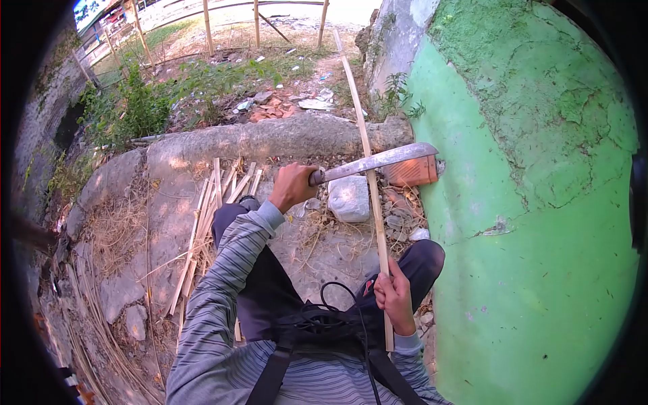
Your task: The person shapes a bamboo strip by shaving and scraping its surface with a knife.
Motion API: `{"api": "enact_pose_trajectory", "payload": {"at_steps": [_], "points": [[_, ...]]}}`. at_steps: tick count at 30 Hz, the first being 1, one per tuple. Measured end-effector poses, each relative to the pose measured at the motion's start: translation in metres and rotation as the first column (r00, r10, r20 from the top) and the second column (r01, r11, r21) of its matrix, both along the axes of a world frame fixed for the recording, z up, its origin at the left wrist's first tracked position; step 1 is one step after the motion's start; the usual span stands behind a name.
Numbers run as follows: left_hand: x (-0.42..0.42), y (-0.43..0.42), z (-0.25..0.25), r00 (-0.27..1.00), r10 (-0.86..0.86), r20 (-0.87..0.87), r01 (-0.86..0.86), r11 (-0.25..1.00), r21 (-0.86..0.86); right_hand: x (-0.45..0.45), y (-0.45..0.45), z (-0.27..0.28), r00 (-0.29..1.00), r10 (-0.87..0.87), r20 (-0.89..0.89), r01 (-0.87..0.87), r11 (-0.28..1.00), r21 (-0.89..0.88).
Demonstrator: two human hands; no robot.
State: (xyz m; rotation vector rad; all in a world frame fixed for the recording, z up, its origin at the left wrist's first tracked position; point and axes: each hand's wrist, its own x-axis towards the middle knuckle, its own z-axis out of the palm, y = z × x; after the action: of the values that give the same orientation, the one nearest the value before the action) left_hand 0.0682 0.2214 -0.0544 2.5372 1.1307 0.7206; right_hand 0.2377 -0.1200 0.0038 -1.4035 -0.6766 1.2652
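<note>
My left hand (293, 186) is wrapped round the dark handle of a machete (381, 159), whose broad blade points right and lies across a long bamboo strip (362, 128). The strip runs from near my lap up past the low stone edge. Near its lower end, my right hand (396, 295) grips it above my right thigh. A pale stone block (349, 199) sits on the ground just below the blade, left of the strip. Behind the blade's tip lies an orange brick (412, 171).
Split bamboo strips (199, 236) lie in a pile beside my left leg. A green wall (526, 290) stands close on the right. A low stone curb (256, 138) crosses ahead, with weeds, rubble and a bamboo fence beyond. Long thin strips (94, 331) lie at the far left.
</note>
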Motion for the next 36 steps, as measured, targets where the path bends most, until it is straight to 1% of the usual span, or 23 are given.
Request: {"api": "enact_pose_trajectory", "payload": {"at_steps": [4, 6, 7, 9, 10, 12, 13, 15, 16, 17, 18, 20, 22, 23, 24, 25, 26, 29, 31, 32, 34, 35, 36], "points": [[0.001, -0.002, -0.008, 0.998, -0.057, 0.031, 0.056, 0.998, 0.018, 0.000, 0.001, 0.005, 1.000, 0.001, -0.009, 0.000, 1.000, 0.003], [0.001, 0.008, -0.006, 0.999, 0.027, 0.045, -0.028, 0.999, 0.020, -0.002, -0.002, 0.007, 1.000, 0.005, -0.010, -0.005, 1.000, 0.000], [0.000, 0.012, -0.005, 0.998, 0.025, 0.050, -0.026, 0.999, 0.028, -0.002, -0.007, 0.006, 1.000, 0.003, -0.020, -0.003, 1.000, -0.009], [-0.001, 0.018, 0.003, 0.999, 0.018, -0.047, -0.016, 0.999, 0.035, 0.000, -0.014, 0.004, 1.000, -0.001, -0.024, 0.001, 1.000, -0.004], [0.000, 0.015, 0.007, 0.999, 0.019, -0.045, -0.017, 0.999, 0.048, 0.002, -0.015, 0.000, 1.000, 0.012, -0.024, -0.012, 1.000, -0.003], [0.002, -0.002, 0.008, 1.000, 0.017, -0.002, -0.017, 1.000, -0.004, 0.005, -0.010, -0.001, 0.999, 0.021, -0.024, -0.021, 1.000, 0.009], [0.003, -0.006, 0.005, 1.000, 0.004, -0.029, -0.004, 1.000, 0.018, 0.007, -0.007, -0.001, 0.999, 0.010, -0.037, -0.010, 1.000, -0.001], [0.006, -0.002, 0.002, 1.000, 0.009, -0.026, -0.009, 1.000, 0.029, 0.006, -0.007, 0.000, 0.998, -0.004, -0.055, 0.004, 1.000, -0.010], [0.005, -0.001, 0.001, 0.999, 0.024, -0.021, -0.023, 0.999, 0.030, 0.004, -0.009, 0.002, 0.998, 0.007, -0.064, -0.008, 1.000, -0.014], [0.004, 0.007, 0.002, 0.996, 0.081, -0.047, -0.082, 0.996, -0.031, 0.003, -0.013, 0.003, 0.997, 0.018, -0.072, -0.019, 1.000, -0.020], [0.002, 0.021, -0.001, 0.996, 0.080, -0.045, -0.081, 0.996, -0.028, 0.002, -0.018, 0.004, 0.997, 0.016, -0.070, -0.018, 1.000, -0.016], [-0.004, 0.046, -0.017, 0.971, 0.237, -0.026, -0.238, 0.971, -0.011, -0.001, -0.032, 0.005, 0.991, 0.083, -0.101, -0.089, 0.995, -0.050], [-0.011, 0.036, -0.002, 0.976, 0.212, -0.049, -0.211, 0.977, 0.012, 0.000, -0.033, -0.003, 0.995, 0.076, -0.072, -0.079, 0.996, -0.051], [-0.011, 0.027, 0.003, 0.986, 0.153, -0.062, -0.152, 0.988, 0.012, -0.001, -0.032, -0.007, 0.996, 0.076, -0.040, -0.078, 0.996, -0.048], [-0.009, 0.020, 0.007, 0.993, 0.092, -0.076, -0.091, 0.996, 0.014, 0.000, -0.028, -0.009, 0.996, 0.071, -0.055, -0.073, 0.996, -0.046], [-0.005, 0.010, -0.001, 0.997, 0.059, -0.055, -0.055, 0.997, 0.060, 0.004, -0.021, -0.009, 0.995, 0.064, -0.082, -0.068, 0.996, -0.050], [-0.003, -0.004, -0.004, 0.998, 0.025, -0.060, -0.024, 1.000, 0.018, 0.007, -0.017, -0.008, 0.993, 0.055, -0.108, -0.061, 0.997, -0.055], [-0.002, -0.015, -0.020, 0.991, -0.035, -0.130, 0.034, 0.999, -0.011, 0.013, -0.017, -0.014, 0.990, 0.062, -0.129, -0.070, 0.996, -0.054], [-0.005, -0.010, -0.022, 0.975, 0.032, -0.218, -0.044, 0.998, -0.049, 0.012, -0.025, -0.018, 0.985, 0.075, -0.158, -0.088, 0.993, -0.075], [-0.007, -0.007, -0.025, 0.974, 0.034, -0.226, -0.049, 0.997, -0.061, 0.010, -0.030, -0.020, 0.986, 0.074, -0.147, -0.090, 0.990, -0.107], [-0.014, 0.003, -0.052, 0.955, 0.117, -0.272, -0.135, 0.990, -0.048, 0.011, -0.040, -0.026, 0.987, 0.077, -0.143, -0.099, 0.983, -0.155], [-0.017, 0.005, -0.069, 0.948, 0.120, -0.295, -0.158, 0.982, -0.108, 0.016, -0.040, -0.035, 0.964, 0.087, -0.251, -0.133, 0.976, -0.171], [-0.020, 0.001, -0.081, 0.946, 0.123, -0.300, -0.164, 0.980, -0.116, 0.020, -0.038, -0.044, 0.931, 0.094, -0.353, -0.166, 0.970, -0.179]]}}
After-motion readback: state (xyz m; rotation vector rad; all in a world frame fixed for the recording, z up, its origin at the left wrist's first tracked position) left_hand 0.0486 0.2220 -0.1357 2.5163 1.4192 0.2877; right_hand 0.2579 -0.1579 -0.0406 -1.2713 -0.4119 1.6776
